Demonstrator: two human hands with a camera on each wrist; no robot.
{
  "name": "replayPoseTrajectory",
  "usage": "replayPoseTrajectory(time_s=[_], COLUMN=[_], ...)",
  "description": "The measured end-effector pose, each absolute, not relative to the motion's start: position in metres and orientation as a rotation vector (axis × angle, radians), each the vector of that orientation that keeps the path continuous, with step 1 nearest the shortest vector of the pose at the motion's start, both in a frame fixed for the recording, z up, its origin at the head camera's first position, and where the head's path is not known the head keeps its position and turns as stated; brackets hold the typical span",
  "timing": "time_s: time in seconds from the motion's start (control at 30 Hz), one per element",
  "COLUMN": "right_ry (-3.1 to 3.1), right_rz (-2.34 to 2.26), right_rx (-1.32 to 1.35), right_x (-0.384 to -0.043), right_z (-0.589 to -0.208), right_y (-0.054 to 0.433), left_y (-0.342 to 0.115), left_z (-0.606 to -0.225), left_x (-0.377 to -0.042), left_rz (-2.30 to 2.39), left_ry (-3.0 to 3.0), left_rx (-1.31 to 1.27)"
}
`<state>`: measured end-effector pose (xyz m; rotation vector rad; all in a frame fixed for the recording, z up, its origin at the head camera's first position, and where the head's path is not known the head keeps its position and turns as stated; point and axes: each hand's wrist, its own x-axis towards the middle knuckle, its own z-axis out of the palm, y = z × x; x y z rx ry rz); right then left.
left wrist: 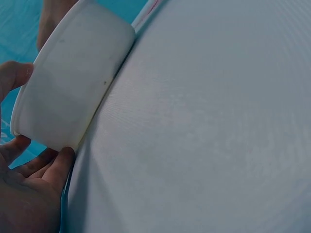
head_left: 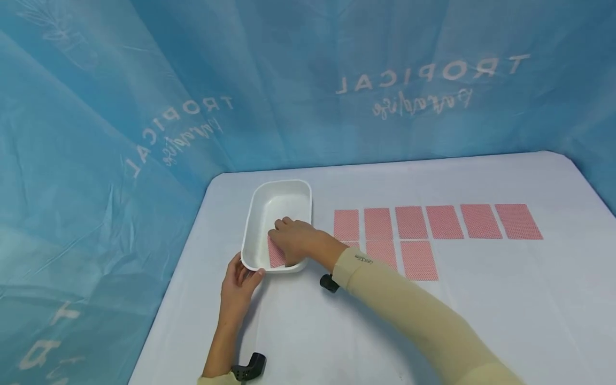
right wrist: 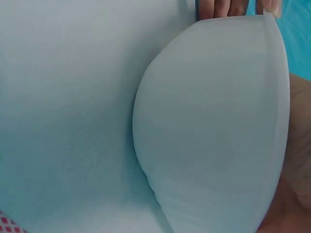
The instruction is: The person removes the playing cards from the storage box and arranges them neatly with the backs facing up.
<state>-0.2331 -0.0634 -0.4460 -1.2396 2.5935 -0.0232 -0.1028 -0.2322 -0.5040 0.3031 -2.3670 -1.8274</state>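
Note:
A white plastic tub (head_left: 276, 206) stands on the table, its long sides running away from me. At its near left corner my left hand (head_left: 237, 286) grips it, thumb on the rim and fingers along the outer wall, as the left wrist view also shows. My right hand (head_left: 295, 239) reaches over the right wall into the near half of the tub. Its curled fingers hold a red-patterned playing card (head_left: 276, 254), which the hand partly covers. In the right wrist view the tub's wall (right wrist: 209, 111) hides most of that hand.
To the tub's right, several face-down playing cards (head_left: 411, 222) form a back row, with a shorter row (head_left: 420, 260) in front, partly under my right forearm. The white-covered table (head_left: 505, 299) meets blue printed curtains (head_left: 298, 80) at the back and left.

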Motion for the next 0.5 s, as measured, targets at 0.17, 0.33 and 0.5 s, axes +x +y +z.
replayPoseTrajectory(time_s=[0.17, 0.33, 0.5], right_ry=[2.588, 2.585, 2.565], right_rz=[0.021, 0.027, -0.026], right_rx=[-1.216, -1.209, -1.191], right_x=[-0.234, -0.237, -0.238], right_z=[-0.45, -0.451, -0.449], right_y=[-0.063, -0.065, -0.066], left_y=[-0.23, -0.228, -0.22], left_z=[-0.505, -0.495, -0.473], left_x=[-0.102, -0.102, -0.096], left_rz=[-1.838, -1.874, -1.853], left_ry=[-2.37, -2.367, -2.405], left_rx=[0.295, 0.316, 0.346])
